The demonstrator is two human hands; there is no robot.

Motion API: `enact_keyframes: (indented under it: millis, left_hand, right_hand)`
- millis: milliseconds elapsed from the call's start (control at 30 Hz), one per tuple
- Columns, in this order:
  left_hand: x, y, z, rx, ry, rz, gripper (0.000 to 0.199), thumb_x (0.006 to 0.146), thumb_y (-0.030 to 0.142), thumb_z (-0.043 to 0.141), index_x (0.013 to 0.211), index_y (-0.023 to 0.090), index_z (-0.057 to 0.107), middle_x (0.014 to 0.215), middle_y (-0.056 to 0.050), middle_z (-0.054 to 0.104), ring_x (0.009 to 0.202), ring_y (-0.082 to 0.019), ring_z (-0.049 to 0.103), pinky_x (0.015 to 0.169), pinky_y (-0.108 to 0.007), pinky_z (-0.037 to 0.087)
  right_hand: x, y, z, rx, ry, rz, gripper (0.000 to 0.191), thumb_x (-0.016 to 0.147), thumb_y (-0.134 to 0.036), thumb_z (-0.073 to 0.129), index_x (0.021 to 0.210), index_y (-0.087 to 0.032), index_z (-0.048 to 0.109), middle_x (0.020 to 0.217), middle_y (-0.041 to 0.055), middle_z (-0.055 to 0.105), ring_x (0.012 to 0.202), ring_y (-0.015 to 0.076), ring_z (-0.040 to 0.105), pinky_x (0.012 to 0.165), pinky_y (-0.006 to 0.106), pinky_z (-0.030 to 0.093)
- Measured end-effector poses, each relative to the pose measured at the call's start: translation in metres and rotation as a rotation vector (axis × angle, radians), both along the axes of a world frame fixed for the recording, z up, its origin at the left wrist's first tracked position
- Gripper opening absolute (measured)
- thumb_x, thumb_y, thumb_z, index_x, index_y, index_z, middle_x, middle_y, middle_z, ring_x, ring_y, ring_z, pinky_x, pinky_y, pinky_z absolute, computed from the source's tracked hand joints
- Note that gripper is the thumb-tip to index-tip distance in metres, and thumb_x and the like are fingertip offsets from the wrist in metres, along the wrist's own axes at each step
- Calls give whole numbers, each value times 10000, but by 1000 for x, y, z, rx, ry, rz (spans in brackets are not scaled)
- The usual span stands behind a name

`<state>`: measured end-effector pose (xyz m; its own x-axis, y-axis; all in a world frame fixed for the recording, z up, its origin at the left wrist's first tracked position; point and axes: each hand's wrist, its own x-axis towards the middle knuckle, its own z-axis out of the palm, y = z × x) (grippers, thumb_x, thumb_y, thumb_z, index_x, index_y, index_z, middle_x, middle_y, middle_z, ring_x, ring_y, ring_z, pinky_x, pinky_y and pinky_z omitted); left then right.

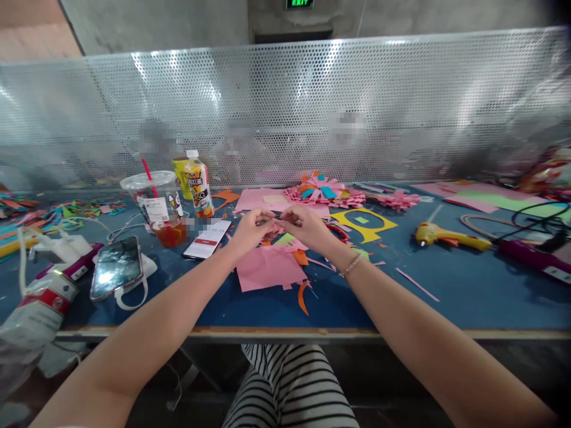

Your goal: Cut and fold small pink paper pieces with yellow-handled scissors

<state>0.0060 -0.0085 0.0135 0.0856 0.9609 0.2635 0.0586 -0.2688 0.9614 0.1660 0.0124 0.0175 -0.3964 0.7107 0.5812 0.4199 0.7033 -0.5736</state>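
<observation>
Between my two hands is a small piece of pink paper (276, 226), folded or crumpled. My left hand (255, 230) pinches its left side with fingers bent. On the other side my right hand (304, 226), with a thin bracelet at the wrist, pinches it too. Flat below them lies a pink paper sheet (269, 269), with orange and green scraps around it. Behind my hands a fringed paper flower (322, 190) in pink, blue and orange rests on a pink sheet. A yellow sheet with cut-out holes (384, 221) lies right of my right hand.
At the left are a drink cup (156, 208), a bottle (199, 190), a phone (118, 267) and a second phone (207, 239). A yellow glue gun (455, 237) and cables lie at the right. A perforated metal panel (285, 107) stands behind the blue table (348, 306).
</observation>
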Motion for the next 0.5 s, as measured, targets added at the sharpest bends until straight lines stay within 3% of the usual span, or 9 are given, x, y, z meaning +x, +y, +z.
enact_keyframes:
  millis: [233,500]
  left_hand:
    - [2,1,1,11,-39,-62,119,682,129,623,784,102,568,690,-27,625,617,-100,611,693,-290,515]
    - [2,-3,1,60,36,-38,144,633,194,673,710,112,582,631,-3,597,573,-79,577,602,-226,504]
  right_hand:
    - [-3,5,-5,-185,74,91,203,742,-364,568,746,-162,551,694,38,599,636,134,543,589,272,440]
    - [-3,2,-4,-340,198,110,282,628,-405,668,648,-164,522,595,10,568,539,108,509,487,242,403]
